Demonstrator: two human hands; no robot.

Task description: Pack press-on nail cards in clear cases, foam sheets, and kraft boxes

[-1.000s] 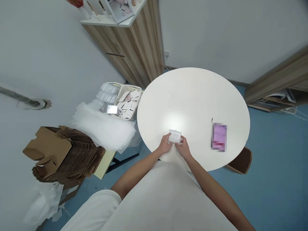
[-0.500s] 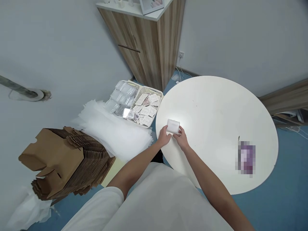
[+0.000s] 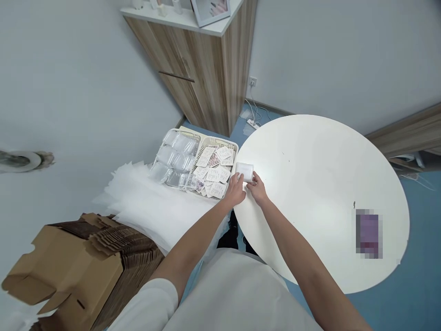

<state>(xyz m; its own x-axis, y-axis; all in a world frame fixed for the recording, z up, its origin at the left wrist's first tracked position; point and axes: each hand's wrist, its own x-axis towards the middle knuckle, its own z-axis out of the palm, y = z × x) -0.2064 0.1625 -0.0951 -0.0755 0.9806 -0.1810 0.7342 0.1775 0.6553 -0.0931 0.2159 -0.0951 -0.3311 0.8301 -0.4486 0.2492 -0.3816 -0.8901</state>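
Observation:
Between my hands is a small rectangular packet (image 3: 245, 171) that looks wrapped in white foam sheet, at the left edge of the round white table (image 3: 320, 184). My left hand (image 3: 235, 190) is closed on its near left side, and my right hand (image 3: 257, 188) grips its near right corner. What lies inside the wrapping cannot be seen. Just left of my hands stands a basket (image 3: 235, 148) with printed white cards (image 3: 217, 174). Beside it, another basket (image 3: 198, 135) holds clear plastic pouches (image 3: 174, 154).
White foam sheets (image 3: 148, 202) are piled left of my arm. Folded brown cardboard boxes (image 3: 82, 266) are stacked at the lower left. A blurred purple item (image 3: 369, 233) lies on the table's right side. Behind stand a wooden cabinet (image 3: 206, 78) and a power strip (image 3: 253, 124).
The view has shifted, so the table and cabinet appear moved. My hands still hold the packet, its top now turned more toward me, with my left fingers farther over its near edge.

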